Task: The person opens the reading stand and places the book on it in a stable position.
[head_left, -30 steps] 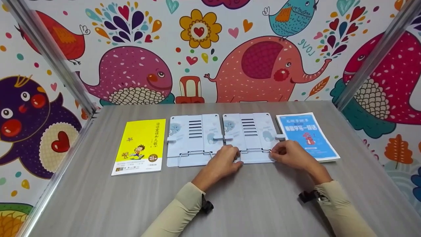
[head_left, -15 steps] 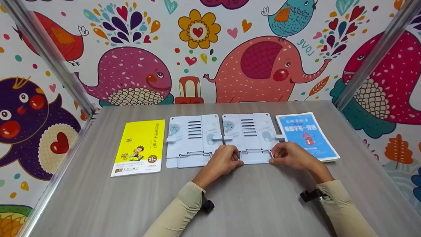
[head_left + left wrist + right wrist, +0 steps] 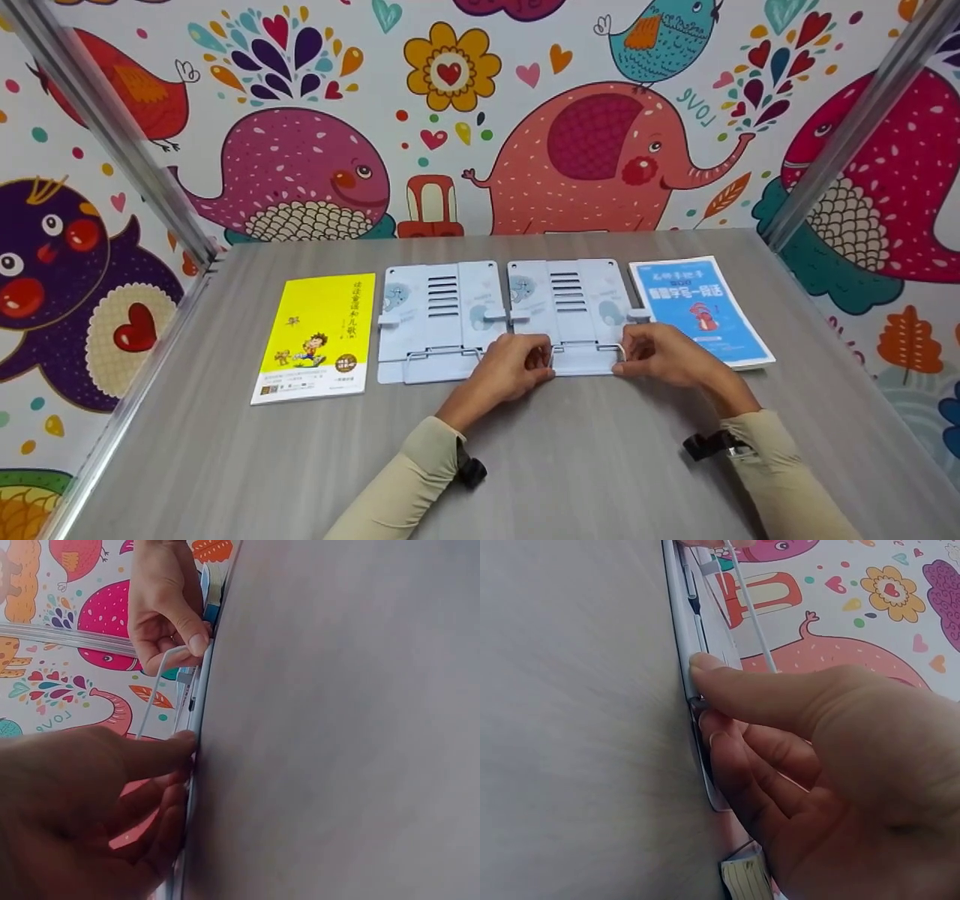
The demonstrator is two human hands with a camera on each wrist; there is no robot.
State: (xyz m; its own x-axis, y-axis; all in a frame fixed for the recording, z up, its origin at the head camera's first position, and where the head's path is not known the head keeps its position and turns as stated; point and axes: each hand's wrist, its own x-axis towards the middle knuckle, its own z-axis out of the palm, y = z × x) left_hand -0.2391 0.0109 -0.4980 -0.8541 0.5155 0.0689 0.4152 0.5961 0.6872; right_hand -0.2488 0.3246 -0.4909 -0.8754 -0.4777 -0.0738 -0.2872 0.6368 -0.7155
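Note:
Two pale blue-white book stands lie folded flat side by side, the left stand point(image 3: 442, 334) and the right stand point(image 3: 581, 330). My left hand point(image 3: 512, 367) pinches the front edge of the right stand at its left corner, thumb along the edge. At the opposite corner, my right hand point(image 3: 667, 352) pinches that same edge between thumb and curled fingers. A thin white wire bracket point(image 3: 152, 697) stands up from this stand between the hands. In the right wrist view the wire point(image 3: 754, 615) runs behind my right thumb.
A yellow book point(image 3: 319, 315) lies left of the stands. Beside the right stand, close to my right hand, lies a blue book point(image 3: 705, 300). The grey table point(image 3: 585, 450) ends at a wall point(image 3: 450, 150) printed with cartoon animals, and metal posts point(image 3: 847, 135) rise at its back corners.
My right thumb has moved down to the stand's front corner, and the fingers have drawn in beside it. My left hand stays at its corner with small finger shifts.

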